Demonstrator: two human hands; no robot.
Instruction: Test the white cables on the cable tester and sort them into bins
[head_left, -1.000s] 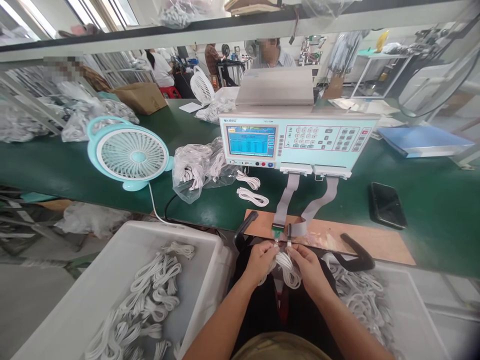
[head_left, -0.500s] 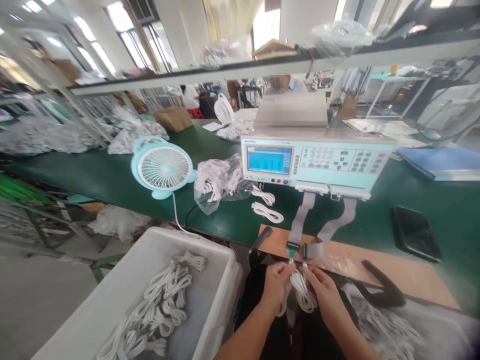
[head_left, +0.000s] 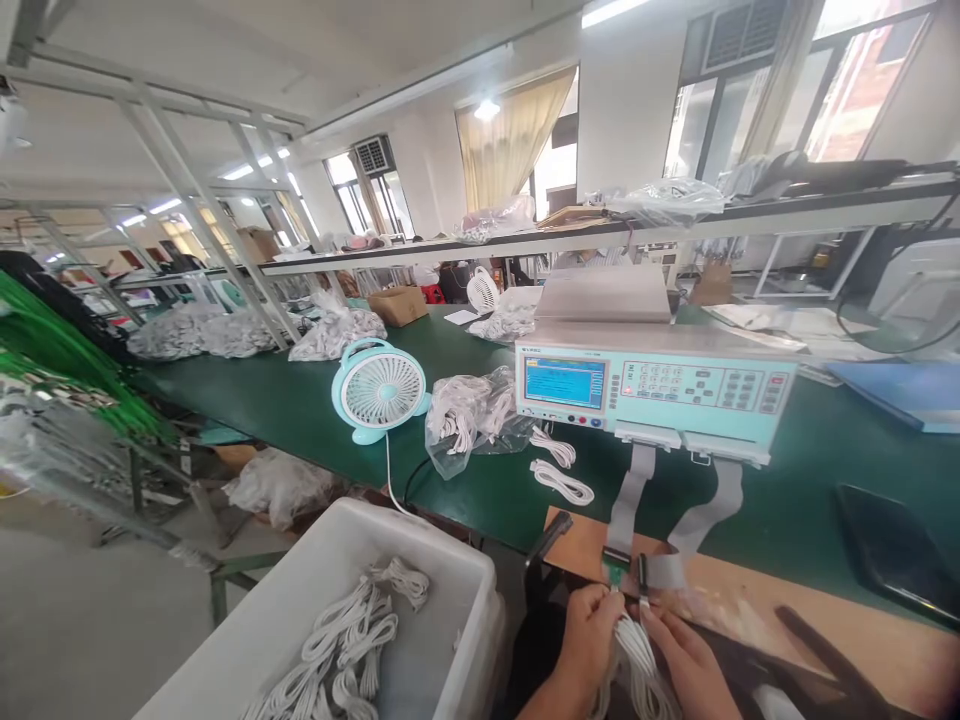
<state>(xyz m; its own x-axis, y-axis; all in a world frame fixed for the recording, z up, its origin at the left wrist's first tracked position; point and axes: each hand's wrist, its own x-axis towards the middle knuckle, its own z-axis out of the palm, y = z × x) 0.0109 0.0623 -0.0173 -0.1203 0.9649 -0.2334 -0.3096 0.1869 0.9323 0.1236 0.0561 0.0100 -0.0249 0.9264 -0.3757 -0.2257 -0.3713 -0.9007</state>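
Observation:
My left hand (head_left: 587, 638) pinches one end of a coiled white cable (head_left: 636, 655), right at the small green adapter board (head_left: 616, 573). On the other side my right hand (head_left: 686, 652) has thumb and fingers closed on the cable's other end, at a dark connector (head_left: 643, 578). The coil hangs down between both hands. Grey ribbon cables (head_left: 628, 510) run from these connectors up to a light-blue tester (head_left: 652, 395) with a lit blue screen. The plug tips are mostly hidden by my fingers.
Left of my lap stands a white bin (head_left: 442, 565) with several coiled cables. On the green table (head_left: 300, 410) are a small fan (head_left: 386, 390), a bag of cables (head_left: 465, 420), two loose cable coils (head_left: 561, 483) and a black phone (head_left: 892, 550). A wooden board (head_left: 757, 590) lies along the edge.
My view has tilted up, so the table scene sits lower and further right. Both hands stay at the connectors with the same cable. The tester's screen content looks different.

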